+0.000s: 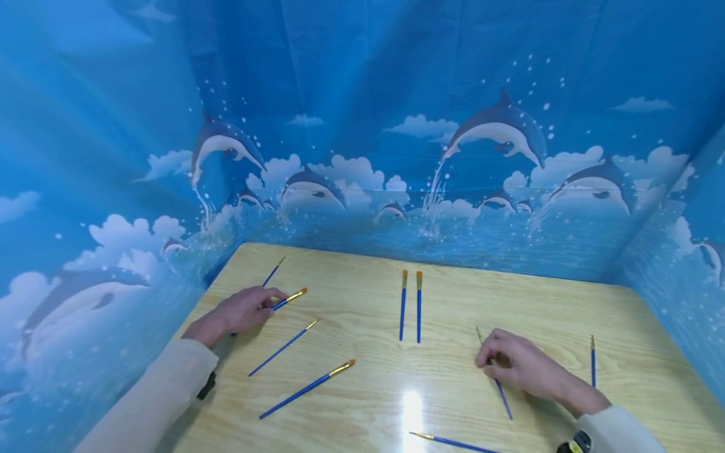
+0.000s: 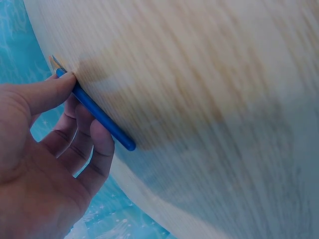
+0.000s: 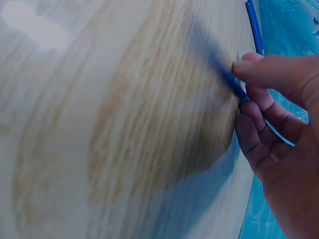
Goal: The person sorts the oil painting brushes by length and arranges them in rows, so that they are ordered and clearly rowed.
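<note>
My left hand pinches a blue paintbrush with a gold ferrule and orange-brown bristles, at the left of the table. In the left wrist view its blue handle runs between thumb and fingers. On the right, my right hand pinches a thin blue paintbrush whose tip points away from me. That handle is blurred in the right wrist view. Side by side in the middle lie two flat paintbrushes, a left one and a right one, bristles toward the back.
More brushes lie on the wooden table: a thin brush and a thicker brush at left, one brush behind my left hand, one at far right, one in front. A dolphin-printed curtain surrounds the table.
</note>
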Demonstrator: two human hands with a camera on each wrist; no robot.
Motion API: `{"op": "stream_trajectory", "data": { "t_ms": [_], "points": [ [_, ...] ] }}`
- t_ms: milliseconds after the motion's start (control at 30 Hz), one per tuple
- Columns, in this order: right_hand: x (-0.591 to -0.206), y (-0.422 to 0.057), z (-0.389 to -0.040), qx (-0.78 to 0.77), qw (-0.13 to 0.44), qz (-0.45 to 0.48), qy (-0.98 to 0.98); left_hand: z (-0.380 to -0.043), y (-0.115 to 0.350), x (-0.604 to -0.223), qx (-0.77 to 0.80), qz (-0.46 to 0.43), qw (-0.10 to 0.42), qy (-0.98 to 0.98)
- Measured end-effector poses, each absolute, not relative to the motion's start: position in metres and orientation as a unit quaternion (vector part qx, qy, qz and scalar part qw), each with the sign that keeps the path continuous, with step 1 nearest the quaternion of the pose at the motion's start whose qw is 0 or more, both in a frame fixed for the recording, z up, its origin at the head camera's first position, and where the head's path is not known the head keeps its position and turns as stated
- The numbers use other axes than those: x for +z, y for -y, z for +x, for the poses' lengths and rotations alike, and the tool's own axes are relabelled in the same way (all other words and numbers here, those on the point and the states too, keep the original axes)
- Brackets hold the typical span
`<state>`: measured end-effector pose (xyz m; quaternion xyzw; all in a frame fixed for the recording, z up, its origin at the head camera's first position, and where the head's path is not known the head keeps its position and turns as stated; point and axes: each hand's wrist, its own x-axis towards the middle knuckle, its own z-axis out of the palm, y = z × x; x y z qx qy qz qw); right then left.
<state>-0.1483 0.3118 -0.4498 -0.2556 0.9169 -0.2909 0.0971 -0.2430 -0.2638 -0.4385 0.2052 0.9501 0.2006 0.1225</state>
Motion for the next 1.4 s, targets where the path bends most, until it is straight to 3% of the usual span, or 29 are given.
{"op": "stream_trajectory", "data": {
  "t_ms": [200,533,933,1400],
  "points": [
    [-0.452,-0.312,-0.147,-0.329,0.097,-0.251,-0.905,-0.242,0.264,-0.438,0.207,0.214,0.125,-0.946],
    [-0.450,-0.322,-0.145,-0.309,0.093,-0.163,-0.932,-0.244,0.264,-0.439,0.201,0.202,0.127,-0.950],
    [-0.453,-0.320,-0.144,-0.296,0.068,-0.184,-0.935,-0.242,0.264,-0.438,0.202,0.207,0.127,-0.949],
    [-0.438,-0.275,-0.130,-0.401,0.003,-0.165,-0.901,-0.244,0.264,-0.439,0.196,0.210,0.119,-0.950]
  ]
}}
